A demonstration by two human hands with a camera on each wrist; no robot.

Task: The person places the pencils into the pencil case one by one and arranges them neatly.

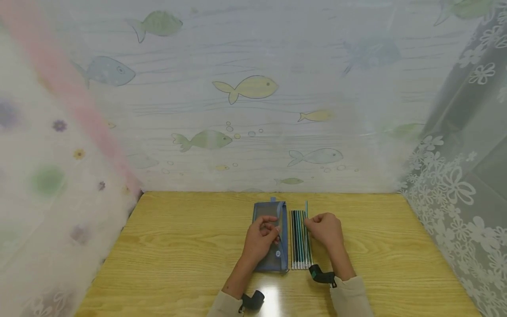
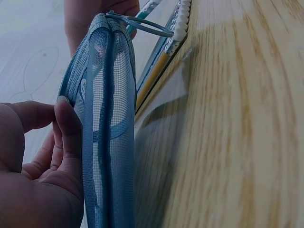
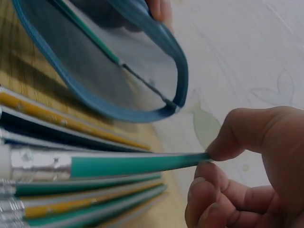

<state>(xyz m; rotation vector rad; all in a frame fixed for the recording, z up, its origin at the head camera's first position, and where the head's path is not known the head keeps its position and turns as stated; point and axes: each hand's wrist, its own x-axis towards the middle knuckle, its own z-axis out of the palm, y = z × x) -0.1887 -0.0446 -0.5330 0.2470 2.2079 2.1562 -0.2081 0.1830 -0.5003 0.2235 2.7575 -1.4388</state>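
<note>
A blue-grey mesh pencil case (image 1: 273, 263) lies on the table with its mouth held apart on the right side. My left hand (image 1: 257, 241) pinches the edge of the case (image 2: 114, 142) between thumb and forefinger in the left wrist view. To its right, my right hand (image 1: 326, 228) pinches a green pencil (image 3: 133, 165) near one end, with the white eraser end toward the wrist camera. The held pencil rises above a row of pencils (image 1: 298, 237) lying side by side, in green, dark and yellow. Inside the case mouth a thin green strip (image 3: 95, 38) shows; its kind is unclear.
The wooden table (image 1: 190, 237) reaches out to both sides. A fish-patterned curtain (image 1: 253, 167) hangs behind it, with flowered sheets at left and right. A small blue loop (image 2: 147, 26) sticks out from the case's near end. Dark cameras sit on both wrists.
</note>
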